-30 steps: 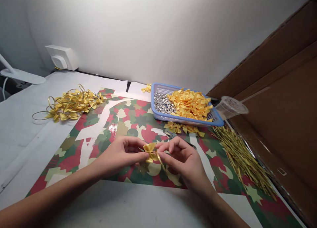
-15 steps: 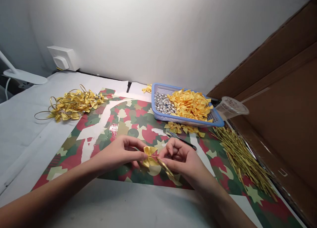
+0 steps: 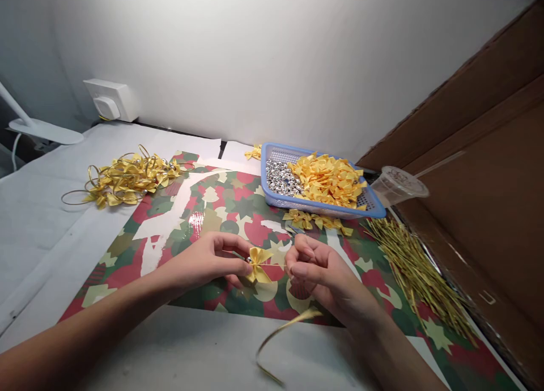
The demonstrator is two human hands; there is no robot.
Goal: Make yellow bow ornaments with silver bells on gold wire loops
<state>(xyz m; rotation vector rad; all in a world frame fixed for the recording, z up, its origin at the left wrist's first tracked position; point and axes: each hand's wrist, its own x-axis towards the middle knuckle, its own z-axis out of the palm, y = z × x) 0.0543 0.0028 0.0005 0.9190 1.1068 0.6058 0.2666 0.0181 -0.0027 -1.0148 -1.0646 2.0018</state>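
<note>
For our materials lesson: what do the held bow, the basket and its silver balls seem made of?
Bow: probably satin ribbon, softly shiny, with folded loops.
Basket: likely plastic, blue and smooth-rimmed, with regular holes.
Silver balls: bright, mirror-like glints; metal or coated plastic, the look leaves that open.

Two hands [image 3: 219, 260] [image 3: 325, 277], one blue basket [image 3: 276, 198], one clear cup [image 3: 395, 188], one wall socket [image 3: 113, 100], yellow bows [image 3: 327, 180] beyond counting.

Yellow on the bow [image 3: 260, 264] in the left fingers [image 3: 232, 266]; probably pale on the thread [image 3: 278, 265] by the right fingers [image 3: 312, 273]; gold on the strip [image 3: 292, 322] below them; red, green and cream patches on the sheet [image 3: 238, 209] beneath; blue on the basket [image 3: 297, 200] beyond.
</note>
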